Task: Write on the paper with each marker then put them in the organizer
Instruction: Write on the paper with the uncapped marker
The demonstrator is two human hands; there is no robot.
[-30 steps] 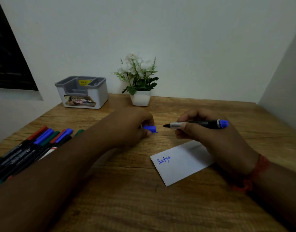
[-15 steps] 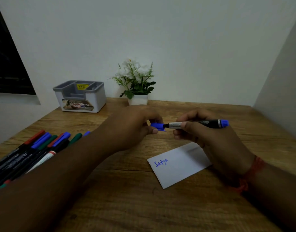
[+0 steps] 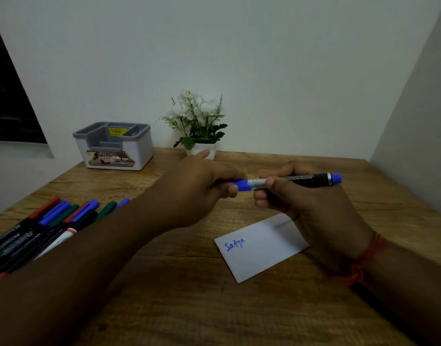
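Note:
My right hand [image 3: 296, 203] grips a black marker with a blue end [image 3: 311, 180], held level above the table. My left hand [image 3: 197, 188] pinches its blue cap [image 3: 243, 184], which sits over the marker's tip. Below the hands lies a white paper [image 3: 259, 248] with a blue word written at its left end. The grey and white organizer [image 3: 114, 146] stands at the back left, nothing visible inside it. A row of several capped markers [image 3: 47, 226], red, blue and green, lies at the left, partly hidden by my left forearm.
A small white pot of white flowers [image 3: 199, 126] stands at the back centre, just behind my left hand. Walls close the table at the back and right. The wooden table [image 3: 214, 308] stretches towards me.
My left hand brought the blue cap to the right onto the marker's tip; a second ago cap and tip were apart. The view tilted slightly.

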